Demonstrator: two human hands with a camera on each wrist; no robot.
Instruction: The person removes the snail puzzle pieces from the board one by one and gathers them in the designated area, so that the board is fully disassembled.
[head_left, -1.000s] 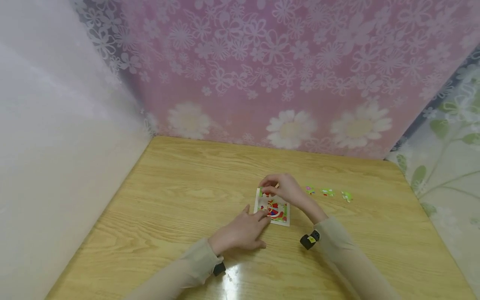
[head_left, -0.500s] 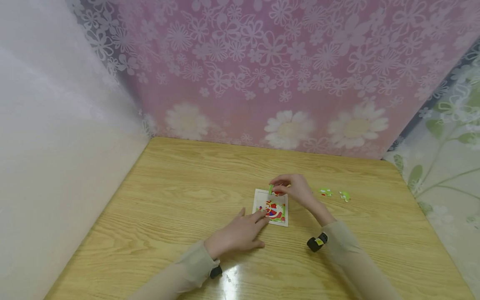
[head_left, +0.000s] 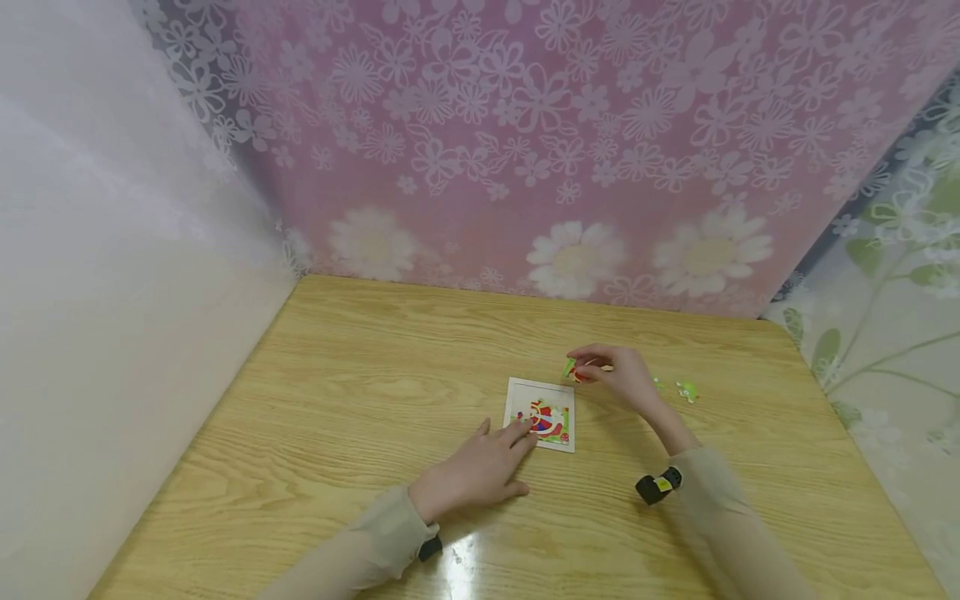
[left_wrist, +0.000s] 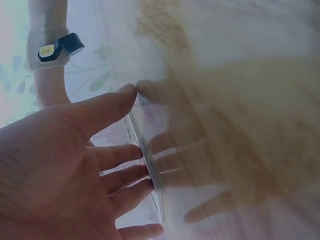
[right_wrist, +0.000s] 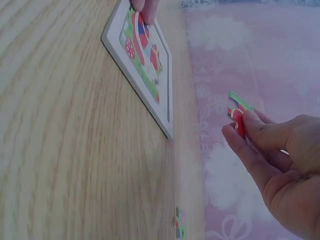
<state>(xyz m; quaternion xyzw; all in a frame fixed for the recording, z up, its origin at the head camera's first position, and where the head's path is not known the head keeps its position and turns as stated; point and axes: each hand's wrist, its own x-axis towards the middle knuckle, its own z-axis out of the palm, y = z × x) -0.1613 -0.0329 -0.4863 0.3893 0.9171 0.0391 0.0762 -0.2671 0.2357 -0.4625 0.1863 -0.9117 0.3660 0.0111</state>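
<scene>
Right hand (head_left: 624, 377) pinched a red-and-green jigsaw piece (right_wrist: 236, 119) above the wooden table (head_left: 375, 375), near the puzzle tray (head_left: 553, 391)'s far right corner | left hand (head_left: 476, 468), fingers extended, rested on the part-filled tray | loose green jigsaw pieces (head_left: 687, 391) lay right of it

A wood-grained counter (head_left: 360, 375) gleams, its smooth, glossy top catching a white glare. The puzzle tray (head_left: 538, 391) has a smooth, matt rim, the puzzle piece (right_wrist: 235, 115) a smooth printed face. Soft-looking matt cloth forms the sleeves (head_left: 723, 508); the wrist cameras (head_left: 651, 490) look plastic, the flower-printed backdrop (head_left: 457, 192) smooth and matt.
</scene>
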